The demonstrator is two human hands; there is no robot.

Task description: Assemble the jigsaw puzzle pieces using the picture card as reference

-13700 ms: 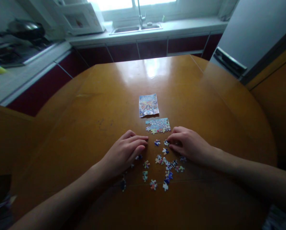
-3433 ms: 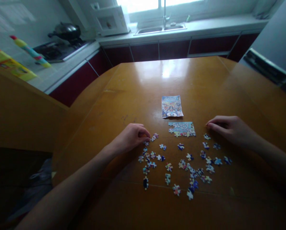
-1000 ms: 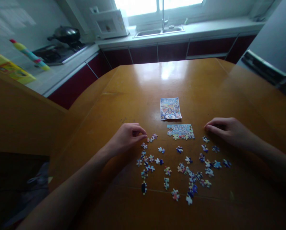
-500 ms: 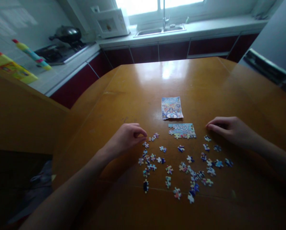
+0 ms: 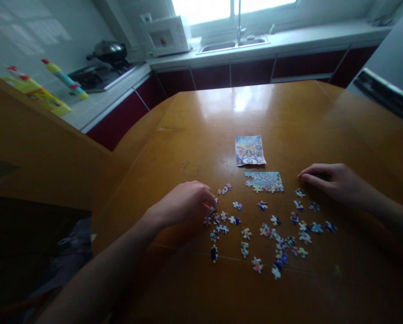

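Observation:
My left hand (image 5: 188, 202) is bent down over the left group of loose puzzle pieces (image 5: 223, 216), fingers closed at a small puzzle piece (image 5: 216, 199) that they partly hide. On the right, my right hand (image 5: 336, 180) rests on the table with thumb and forefinger pinched together; whether anything is between them cannot be made out. Between the hands lies a joined strip of puzzle (image 5: 265, 182), light blue with lettering, its left and lower edges knobbed. Just behind it is a creased picture sheet (image 5: 249, 151). More loose puzzle pieces (image 5: 280, 243) are scattered in front of the strip.
The wooden table (image 5: 201, 121) has a rounded edge. Beyond it stand a counter with a sink (image 5: 221, 47), a white microwave (image 5: 167, 37) and a wok (image 5: 110, 51) on the stove. Yellow bottles (image 5: 39, 94) stand at the left.
My left hand has moved nearer and down, from beside the upper pieces onto the left group. My right hand keeps its pinch in place. The whole view has shifted slightly.

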